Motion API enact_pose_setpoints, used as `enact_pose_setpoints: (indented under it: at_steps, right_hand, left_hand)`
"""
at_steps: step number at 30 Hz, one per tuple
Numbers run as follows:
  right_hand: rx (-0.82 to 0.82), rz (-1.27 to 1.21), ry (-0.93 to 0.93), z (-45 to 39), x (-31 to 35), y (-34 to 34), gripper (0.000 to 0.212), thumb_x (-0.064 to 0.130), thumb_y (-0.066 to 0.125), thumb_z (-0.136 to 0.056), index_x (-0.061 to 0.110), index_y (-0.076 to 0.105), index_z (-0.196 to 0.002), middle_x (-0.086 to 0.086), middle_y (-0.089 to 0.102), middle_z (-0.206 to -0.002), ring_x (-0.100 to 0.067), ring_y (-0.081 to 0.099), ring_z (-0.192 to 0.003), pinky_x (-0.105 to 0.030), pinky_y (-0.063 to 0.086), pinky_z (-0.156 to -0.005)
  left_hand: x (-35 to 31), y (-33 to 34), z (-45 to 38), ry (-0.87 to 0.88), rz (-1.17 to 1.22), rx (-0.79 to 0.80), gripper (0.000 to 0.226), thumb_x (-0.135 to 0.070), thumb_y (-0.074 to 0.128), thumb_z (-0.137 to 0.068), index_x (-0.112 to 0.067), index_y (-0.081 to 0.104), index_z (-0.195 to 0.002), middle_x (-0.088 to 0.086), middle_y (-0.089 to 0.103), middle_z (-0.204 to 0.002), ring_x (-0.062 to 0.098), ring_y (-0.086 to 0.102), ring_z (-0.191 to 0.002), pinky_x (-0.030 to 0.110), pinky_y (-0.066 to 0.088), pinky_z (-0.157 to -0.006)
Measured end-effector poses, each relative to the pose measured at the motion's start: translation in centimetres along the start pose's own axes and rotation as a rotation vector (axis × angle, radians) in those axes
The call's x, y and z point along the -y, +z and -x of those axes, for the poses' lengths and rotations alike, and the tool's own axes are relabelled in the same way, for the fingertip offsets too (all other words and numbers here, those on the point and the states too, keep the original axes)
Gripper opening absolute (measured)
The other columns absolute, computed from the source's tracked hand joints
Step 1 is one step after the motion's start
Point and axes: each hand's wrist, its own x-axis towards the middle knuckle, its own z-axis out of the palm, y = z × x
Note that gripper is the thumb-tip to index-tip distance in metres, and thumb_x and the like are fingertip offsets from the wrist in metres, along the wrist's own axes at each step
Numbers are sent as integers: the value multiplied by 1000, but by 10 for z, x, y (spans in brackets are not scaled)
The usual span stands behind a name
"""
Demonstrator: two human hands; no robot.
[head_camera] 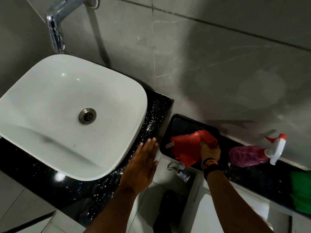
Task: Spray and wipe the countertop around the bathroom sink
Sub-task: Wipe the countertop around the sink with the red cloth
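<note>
Purple spray bottle (248,155) lying sideways, nozzle rightward

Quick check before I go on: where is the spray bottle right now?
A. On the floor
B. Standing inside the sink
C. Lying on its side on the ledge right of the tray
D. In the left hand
C: the spray bottle lies on its side on the dark ledge, right of the tray, while the right hand grips the red cloth and the left hand is open and empty.

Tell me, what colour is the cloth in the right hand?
The cloth gripped by the right hand is red, seen in the head view.
</note>
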Motion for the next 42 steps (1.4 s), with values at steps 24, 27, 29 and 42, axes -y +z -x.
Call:
enact_pose_setpoints:
  at_steps: [24,27,29,42]
  right_hand:
    - [162,387,-1226,105,131,73,46,23,76,-81,20,61,-124,-10,72,-110,-33,68,-98,-37,53,-78]
    - [492,831,-1322,92,135,95,64,31,78,-83,19,56,-141,-14,63,-138,-33,52,-133,-44,49,-105]
    - [521,1029,-1491,77,134,103,64,38,70,-89,18,53,-148,-7,48,-159,-28,32,-153,-47,32,-121]
    - [508,1117,-1842,68,139,161,61,29,60,-90,14,51,-149,-14,48,-157,-39,35,-151,-54,29,-123]
  left_hand:
    - [-1,0,1,-8,-59,37,62,-38,29,-113,-9,21,-167,8,14,-178,21,10,-165,43,21,-133]
    - [0,1,1,-15,-61,33,61,-39,27,-113,-10,22,-166,7,15,-177,21,10,-165,42,19,-133]
    - [1,2,1,-10,-66,19,61,-39,28,-113,-9,25,-166,7,17,-177,21,11,-165,41,18,-134]
    - [0,5,-1,4,-97,-11,62,-34,35,-111,-6,25,-165,9,19,-176,22,14,-165,43,21,-133]
